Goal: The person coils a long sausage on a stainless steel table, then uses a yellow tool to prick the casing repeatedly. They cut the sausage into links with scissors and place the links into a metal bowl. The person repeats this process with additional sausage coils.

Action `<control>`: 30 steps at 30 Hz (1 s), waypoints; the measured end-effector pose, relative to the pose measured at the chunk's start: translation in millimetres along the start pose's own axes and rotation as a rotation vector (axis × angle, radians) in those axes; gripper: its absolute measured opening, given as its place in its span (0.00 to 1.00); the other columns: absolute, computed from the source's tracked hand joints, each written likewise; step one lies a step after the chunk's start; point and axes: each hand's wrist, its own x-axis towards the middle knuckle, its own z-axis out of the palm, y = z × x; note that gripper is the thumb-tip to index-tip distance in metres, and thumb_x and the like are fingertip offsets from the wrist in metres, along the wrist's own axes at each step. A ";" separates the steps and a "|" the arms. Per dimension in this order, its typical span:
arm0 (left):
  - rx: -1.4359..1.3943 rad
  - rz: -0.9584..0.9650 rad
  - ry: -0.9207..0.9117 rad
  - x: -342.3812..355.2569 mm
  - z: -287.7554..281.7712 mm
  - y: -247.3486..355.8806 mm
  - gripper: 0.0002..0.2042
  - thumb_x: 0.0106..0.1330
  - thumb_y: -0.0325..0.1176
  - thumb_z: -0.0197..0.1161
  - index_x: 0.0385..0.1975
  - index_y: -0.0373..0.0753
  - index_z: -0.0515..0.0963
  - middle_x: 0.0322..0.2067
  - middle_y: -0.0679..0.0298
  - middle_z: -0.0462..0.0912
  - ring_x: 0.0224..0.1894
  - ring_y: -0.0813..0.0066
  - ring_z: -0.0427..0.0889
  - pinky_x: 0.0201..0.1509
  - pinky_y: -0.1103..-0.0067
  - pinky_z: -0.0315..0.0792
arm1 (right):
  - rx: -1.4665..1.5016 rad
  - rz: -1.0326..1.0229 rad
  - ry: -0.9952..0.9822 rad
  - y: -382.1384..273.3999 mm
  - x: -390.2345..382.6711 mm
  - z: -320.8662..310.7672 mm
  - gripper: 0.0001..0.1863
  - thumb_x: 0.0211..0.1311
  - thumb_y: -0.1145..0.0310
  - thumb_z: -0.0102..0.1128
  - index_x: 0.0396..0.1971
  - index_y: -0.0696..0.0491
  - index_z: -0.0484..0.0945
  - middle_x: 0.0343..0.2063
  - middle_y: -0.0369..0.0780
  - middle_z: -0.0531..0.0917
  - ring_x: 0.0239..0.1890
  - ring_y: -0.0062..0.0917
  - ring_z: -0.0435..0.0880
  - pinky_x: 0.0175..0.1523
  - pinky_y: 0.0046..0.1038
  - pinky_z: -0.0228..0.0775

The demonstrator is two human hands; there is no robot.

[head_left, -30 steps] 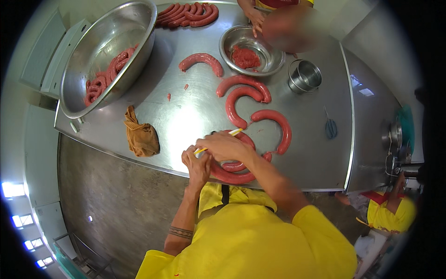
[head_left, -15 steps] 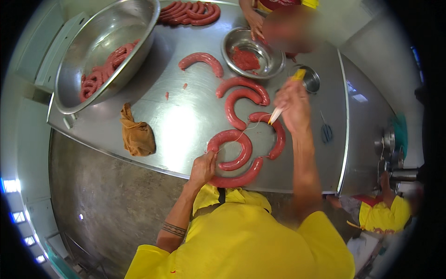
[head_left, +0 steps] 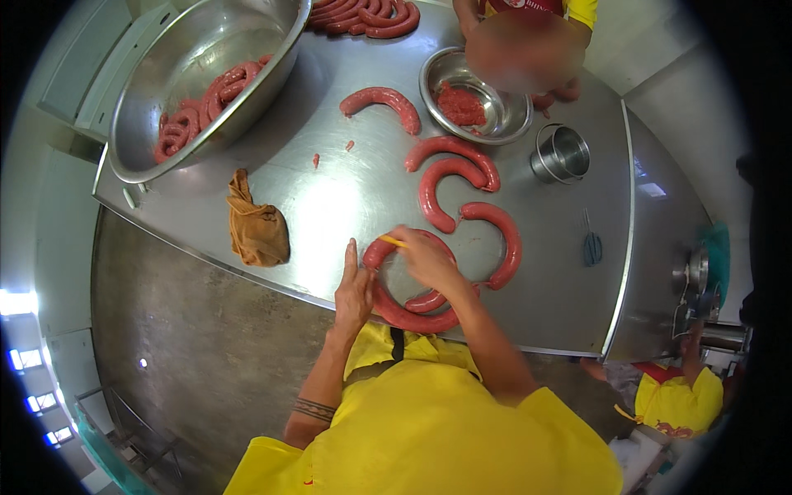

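Two curved red raw sausages lie by the table's near edge: an inner one (head_left: 425,303) bent almost into a ring, and an outer one (head_left: 412,321) around its near side. My left hand (head_left: 355,293) is closed at their left ends, one finger pointing up; its grip looks to be on a sausage end. Over the inner sausage, my right hand (head_left: 426,262) is closed round a yellow stick (head_left: 393,241), whose tip pokes out to the left. String seen on the stick earlier is hidden or too fine to make out. Another curved sausage (head_left: 510,247) rests to the right.
Farther off lie more sausages (head_left: 433,194) and a steel bowl (head_left: 426,82) of ground meat. A large steel basin (head_left: 124,132) with sausages stands far left, a brown cloth (head_left: 260,235) nearer. Rightward are a metal cup (head_left: 568,155) and blue-handled scissors (head_left: 591,249). A co-worker leans in opposite.
My right hand has swung left and nearer with the yellow stick, from the right-hand sausages to beside my left hand. A left finger now points up. The co-worker's hand has left the bowl.
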 end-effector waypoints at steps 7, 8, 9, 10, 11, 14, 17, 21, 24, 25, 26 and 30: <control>-0.233 -0.353 0.081 7.4 -9.1 2.9 0.06 0.71 0.25 0.56 0.41 0.33 0.78 0.43 0.49 0.79 0.43 0.56 0.79 0.49 0.62 0.72 | 0.184 -0.138 -0.304 -43.0 39.8 -1.4 0.09 0.70 0.70 0.55 0.47 0.56 0.73 0.37 0.45 0.79 0.41 0.35 0.78 0.43 0.35 0.68; -0.388 -0.456 -0.004 5.4 -6.4 2.8 0.06 0.72 0.26 0.55 0.41 0.33 0.78 0.39 0.50 0.80 0.40 0.58 0.80 0.46 0.64 0.73 | 0.146 -0.124 -0.133 -55.1 38.2 -3.8 0.10 0.71 0.70 0.55 0.47 0.57 0.73 0.39 0.46 0.79 0.42 0.34 0.77 0.45 0.34 0.68; -0.389 -0.284 0.064 6.0 -0.5 2.9 0.06 0.74 0.26 0.52 0.37 0.33 0.77 0.28 0.51 0.81 0.32 0.52 0.82 0.37 0.64 0.74 | 0.214 -0.041 -0.074 -64.9 37.5 -11.6 0.12 0.72 0.69 0.53 0.50 0.57 0.73 0.42 0.44 0.78 0.47 0.31 0.75 0.50 0.32 0.69; -0.327 -0.250 0.022 4.3 1.5 1.5 0.06 0.74 0.27 0.52 0.37 0.33 0.76 0.28 0.50 0.81 0.32 0.49 0.82 0.36 0.62 0.74 | 0.394 0.010 -0.022 -72.6 38.0 -23.6 0.10 0.73 0.68 0.52 0.48 0.57 0.73 0.41 0.42 0.78 0.45 0.31 0.75 0.51 0.34 0.69; -0.266 -0.201 -0.056 5.6 5.5 0.0 0.06 0.74 0.27 0.52 0.36 0.34 0.76 0.28 0.49 0.81 0.31 0.47 0.82 0.36 0.60 0.74 | 0.590 0.113 0.015 -76.3 39.7 -41.6 0.08 0.74 0.68 0.51 0.45 0.55 0.73 0.39 0.41 0.78 0.44 0.30 0.76 0.51 0.34 0.70; -0.122 -0.100 -0.067 6.2 13.1 -2.3 0.06 0.73 0.30 0.53 0.38 0.35 0.75 0.27 0.46 0.81 0.30 0.41 0.81 0.33 0.57 0.74 | 1.295 -0.123 0.299 -56.0 34.0 -122.1 0.09 0.78 0.64 0.46 0.40 0.52 0.73 0.33 0.36 0.79 0.38 0.24 0.78 0.48 0.31 0.72; -0.307 -0.531 -0.126 18.7 13.9 -5.1 0.09 0.75 0.30 0.52 0.35 0.35 0.78 0.28 0.56 0.86 0.31 0.63 0.87 0.37 0.65 0.79 | 1.030 0.093 0.315 -17.3 -13.8 -155.2 0.12 0.81 0.61 0.44 0.39 0.51 0.73 0.25 0.33 0.77 0.29 0.17 0.77 0.41 0.23 0.74; -0.371 -0.700 -0.160 27.5 5.7 -1.3 0.09 0.75 0.29 0.52 0.37 0.35 0.79 0.45 0.45 0.80 0.45 0.58 0.83 0.51 0.65 0.76 | 0.562 0.950 -0.343 15.2 -80.5 -67.9 0.12 0.79 0.62 0.47 0.48 0.55 0.74 0.27 0.34 0.78 0.30 0.21 0.80 0.40 0.25 0.74; -0.351 -0.714 -0.158 27.1 -3.5 1.3 0.08 0.74 0.27 0.53 0.38 0.36 0.81 0.55 0.38 0.75 0.53 0.53 0.80 0.59 0.64 0.74 | 0.126 0.230 0.161 25.9 -46.5 5.6 0.13 0.72 0.72 0.50 0.54 0.55 0.72 0.37 0.42 0.82 0.43 0.40 0.83 0.51 0.38 0.73; -0.242 -0.509 -0.099 23.9 -7.3 2.0 0.08 0.73 0.27 0.54 0.39 0.35 0.81 0.56 0.37 0.74 0.54 0.52 0.79 0.61 0.64 0.74 | 0.006 0.204 0.166 30.4 -21.0 10.7 0.15 0.69 0.74 0.52 0.54 0.55 0.71 0.40 0.46 0.83 0.47 0.46 0.82 0.53 0.42 0.71; -0.087 -0.210 -0.004 21.2 -9.0 3.5 0.08 0.72 0.27 0.55 0.40 0.35 0.82 0.56 0.38 0.74 0.53 0.50 0.78 0.60 0.63 0.73 | -0.141 0.100 0.006 27.5 -0.4 14.9 0.16 0.67 0.75 0.52 0.53 0.55 0.71 0.40 0.49 0.82 0.47 0.48 0.81 0.52 0.42 0.71; 0.165 0.047 0.196 7.1 -15.4 6.7 0.10 0.68 0.27 0.58 0.44 0.36 0.83 0.57 0.40 0.68 0.52 0.43 0.71 0.56 0.59 0.69 | -0.142 -0.193 -0.644 -16.6 50.1 8.9 0.09 0.71 0.70 0.52 0.48 0.55 0.71 0.36 0.52 0.81 0.46 0.47 0.81 0.48 0.44 0.70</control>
